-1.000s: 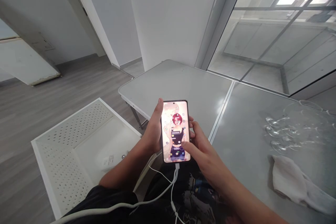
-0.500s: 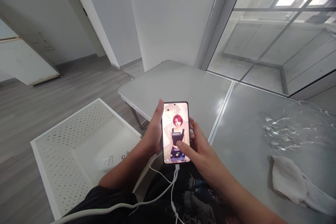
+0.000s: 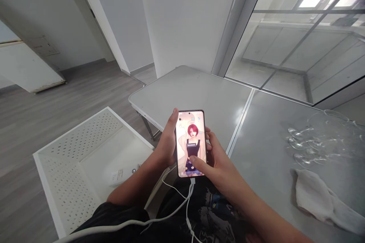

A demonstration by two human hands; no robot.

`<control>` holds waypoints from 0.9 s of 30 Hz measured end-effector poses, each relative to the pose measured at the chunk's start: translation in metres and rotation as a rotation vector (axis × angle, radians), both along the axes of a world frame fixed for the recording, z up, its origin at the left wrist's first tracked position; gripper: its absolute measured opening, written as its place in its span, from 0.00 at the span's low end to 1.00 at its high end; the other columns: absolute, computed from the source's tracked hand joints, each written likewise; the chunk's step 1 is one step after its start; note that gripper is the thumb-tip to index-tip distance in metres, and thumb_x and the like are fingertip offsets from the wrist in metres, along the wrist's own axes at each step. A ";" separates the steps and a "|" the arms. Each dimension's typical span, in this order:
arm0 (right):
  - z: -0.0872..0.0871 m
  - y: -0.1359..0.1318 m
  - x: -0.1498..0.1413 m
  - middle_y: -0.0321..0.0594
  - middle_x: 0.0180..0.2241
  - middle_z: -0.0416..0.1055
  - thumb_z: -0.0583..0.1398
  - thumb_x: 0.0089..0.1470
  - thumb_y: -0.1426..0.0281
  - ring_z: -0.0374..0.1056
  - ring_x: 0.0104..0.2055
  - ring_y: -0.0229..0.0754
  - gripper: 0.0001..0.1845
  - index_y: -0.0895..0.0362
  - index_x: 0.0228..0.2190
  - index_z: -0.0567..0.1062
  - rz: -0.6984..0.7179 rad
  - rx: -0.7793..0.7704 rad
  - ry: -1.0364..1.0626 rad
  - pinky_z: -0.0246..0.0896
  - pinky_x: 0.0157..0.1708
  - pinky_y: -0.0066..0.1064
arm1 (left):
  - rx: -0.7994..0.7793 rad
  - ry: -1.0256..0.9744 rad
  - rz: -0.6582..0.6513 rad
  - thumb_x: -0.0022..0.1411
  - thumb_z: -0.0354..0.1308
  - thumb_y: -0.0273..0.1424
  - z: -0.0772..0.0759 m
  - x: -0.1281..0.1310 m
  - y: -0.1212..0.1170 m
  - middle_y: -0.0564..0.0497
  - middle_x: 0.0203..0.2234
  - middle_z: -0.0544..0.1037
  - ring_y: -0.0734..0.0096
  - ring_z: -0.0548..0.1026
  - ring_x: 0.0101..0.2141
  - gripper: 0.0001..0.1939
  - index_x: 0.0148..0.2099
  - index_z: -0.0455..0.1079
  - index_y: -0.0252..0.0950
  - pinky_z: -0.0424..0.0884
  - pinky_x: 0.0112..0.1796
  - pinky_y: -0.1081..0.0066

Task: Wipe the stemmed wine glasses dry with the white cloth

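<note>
A smartphone (image 3: 184,136) is held upright above my lap, its lit screen showing a red-haired figure in a black top and several small icons. My left hand (image 3: 167,140) grips its left edge, the thumb lying along the side. Around the right edge curl the fingers of my right hand (image 3: 215,157), while its thumb rests over the lower middle of the screen. A white cable (image 3: 190,190) is plugged into the phone's bottom end and runs down across my dark clothing. The fingers behind the phone are hidden.
A grey folding table (image 3: 188,87) stands ahead and to the right. On it lie several clear stemmed glasses (image 3: 299,142) and a white cloth (image 3: 316,195). To my left is a white perforated basket (image 3: 85,171) holding a small labelled packet. Glass panels (image 3: 285,45) border the right.
My right thumb has slid slightly left on the screen, and the icons on the display have shifted a little left. The phone and my left hand stay in place.
</note>
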State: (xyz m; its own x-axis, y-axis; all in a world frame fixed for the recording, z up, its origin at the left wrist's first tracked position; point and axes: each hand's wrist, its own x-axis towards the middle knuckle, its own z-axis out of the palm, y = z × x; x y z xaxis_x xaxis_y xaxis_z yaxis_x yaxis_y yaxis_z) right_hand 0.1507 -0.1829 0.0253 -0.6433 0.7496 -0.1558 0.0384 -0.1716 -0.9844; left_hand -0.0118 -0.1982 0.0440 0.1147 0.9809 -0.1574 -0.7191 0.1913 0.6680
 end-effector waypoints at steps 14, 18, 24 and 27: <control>0.008 -0.002 0.001 0.38 0.37 0.70 0.55 0.65 0.63 0.70 0.38 0.45 0.21 0.46 0.58 0.63 -0.007 -0.126 0.067 0.72 0.36 0.38 | 0.010 -0.039 0.026 0.63 0.51 0.62 -0.007 -0.003 0.001 0.34 0.37 0.83 0.47 0.83 0.40 0.44 0.55 0.74 0.24 0.77 0.43 0.55; 0.013 -0.005 -0.002 0.37 0.37 0.68 0.59 0.63 0.63 0.70 0.38 0.45 0.23 0.47 0.58 0.62 -0.018 -0.122 0.100 0.71 0.35 0.35 | 0.012 -0.059 0.008 0.62 0.48 0.65 -0.008 -0.003 0.002 0.33 0.37 0.83 0.47 0.82 0.41 0.46 0.56 0.74 0.24 0.77 0.43 0.55; 0.007 -0.003 -0.003 0.37 0.39 0.70 0.61 0.61 0.62 0.71 0.38 0.45 0.21 0.49 0.53 0.64 0.004 -0.097 0.083 0.71 0.36 0.37 | -0.019 -0.091 -0.003 0.64 0.43 0.64 -0.002 -0.002 0.001 0.32 0.38 0.82 0.46 0.82 0.41 0.47 0.56 0.73 0.23 0.76 0.43 0.54; 0.001 0.000 -0.001 0.40 0.43 0.72 0.64 0.60 0.60 0.73 0.42 0.48 0.23 0.49 0.52 0.64 0.018 -0.056 0.054 0.72 0.39 0.40 | -0.011 -0.106 0.024 0.66 0.45 0.58 0.000 -0.002 0.001 0.33 0.39 0.83 0.46 0.82 0.40 0.41 0.55 0.73 0.24 0.76 0.42 0.54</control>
